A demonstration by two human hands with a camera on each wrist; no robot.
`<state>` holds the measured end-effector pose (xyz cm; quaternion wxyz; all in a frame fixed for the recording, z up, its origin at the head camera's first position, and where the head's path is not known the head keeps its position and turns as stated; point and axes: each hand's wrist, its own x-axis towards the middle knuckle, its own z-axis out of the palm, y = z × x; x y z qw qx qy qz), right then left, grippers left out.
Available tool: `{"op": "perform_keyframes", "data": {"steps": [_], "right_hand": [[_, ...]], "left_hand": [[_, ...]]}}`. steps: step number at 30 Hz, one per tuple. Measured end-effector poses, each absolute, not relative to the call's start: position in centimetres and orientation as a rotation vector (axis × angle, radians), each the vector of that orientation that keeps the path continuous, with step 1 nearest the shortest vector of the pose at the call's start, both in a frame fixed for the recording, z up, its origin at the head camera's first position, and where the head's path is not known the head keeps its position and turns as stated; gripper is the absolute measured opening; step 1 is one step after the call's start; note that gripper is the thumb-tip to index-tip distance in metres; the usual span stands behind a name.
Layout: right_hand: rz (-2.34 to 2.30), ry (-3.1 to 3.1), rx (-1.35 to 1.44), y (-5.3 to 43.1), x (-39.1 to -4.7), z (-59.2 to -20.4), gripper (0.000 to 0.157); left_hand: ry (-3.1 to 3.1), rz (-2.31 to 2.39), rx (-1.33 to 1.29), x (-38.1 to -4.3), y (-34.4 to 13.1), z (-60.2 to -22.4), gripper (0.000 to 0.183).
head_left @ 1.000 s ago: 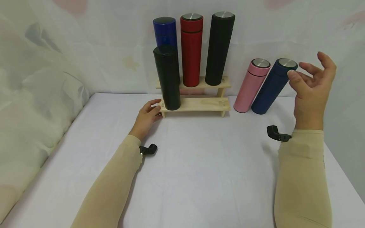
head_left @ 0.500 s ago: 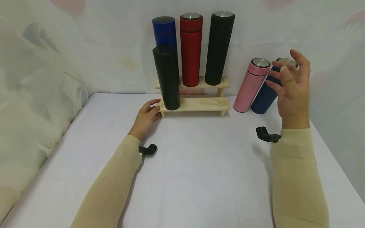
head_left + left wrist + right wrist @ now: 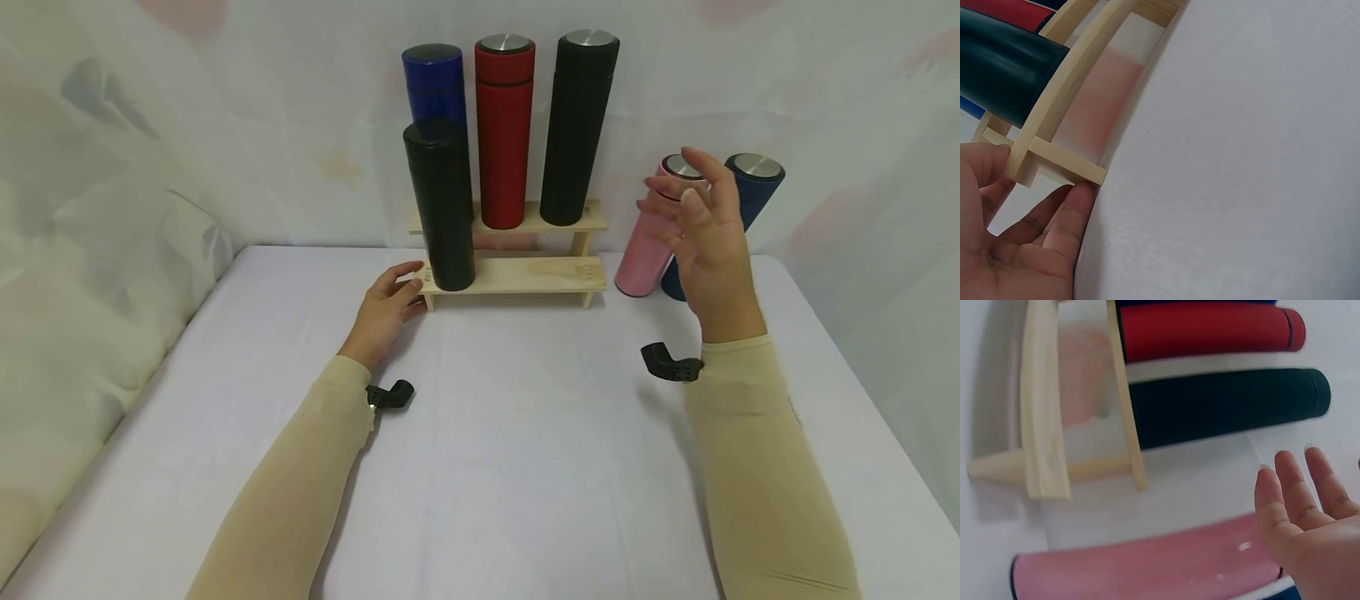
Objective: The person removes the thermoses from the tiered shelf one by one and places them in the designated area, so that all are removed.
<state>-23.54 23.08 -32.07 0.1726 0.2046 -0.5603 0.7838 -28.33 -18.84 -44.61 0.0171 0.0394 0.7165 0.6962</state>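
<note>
My left hand (image 3: pixel 382 312) rests its fingertips against the left end of a two-step wooden rack (image 3: pixel 540 273). In the left wrist view, those fingertips (image 3: pixel 1082 194) touch the rack's end and leg. A dark green thermos (image 3: pixel 441 208) stands on the lower step. Blue (image 3: pixel 435 87), red (image 3: pixel 504 142) and black (image 3: pixel 579 133) thermoses stand on the upper step. My right hand (image 3: pixel 708 242) is raised with spread fingers, holding nothing. It partly covers a pink thermos (image 3: pixel 637 258), beside a navy thermos (image 3: pixel 757 187); both stand on the table. Whether it touches the pink one is unclear.
A white cloth covers the table (image 3: pixel 517 450). Behind the rack hangs a pale patterned cloth (image 3: pixel 300 125). A padded patterned cloth (image 3: pixel 90 333) borders the table's left side. A black wrist camera (image 3: pixel 667 364) sticks out from the right sleeve.
My right hand has moved left, from beside the navy thermos's lid to in front of the pink thermos. My left hand, the rack and the thermoses have stayed put.
</note>
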Motion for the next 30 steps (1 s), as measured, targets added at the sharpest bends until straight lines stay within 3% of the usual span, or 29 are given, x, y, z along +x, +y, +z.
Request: {"op": "perform_keyframes", "data": {"steps": [6,21,30], "right_hand": [[2.184,-1.736,0.604,21.4,-24.0,-32.7,0.065],[2.103,-2.018,0.834,16.3,-24.2,-34.1,0.082],[2.011,-2.175,0.802,13.3,-25.1,-35.5,0.086]], "left_hand": [[2.238,2.146,0.119,-28.3,-19.1,-44.7,0.046],[2.243,2.144,0.112,-27.8,-18.9,-44.3,0.046],[2.232,2.157,0.116,-28.1,-18.9,-44.6,0.045]]}}
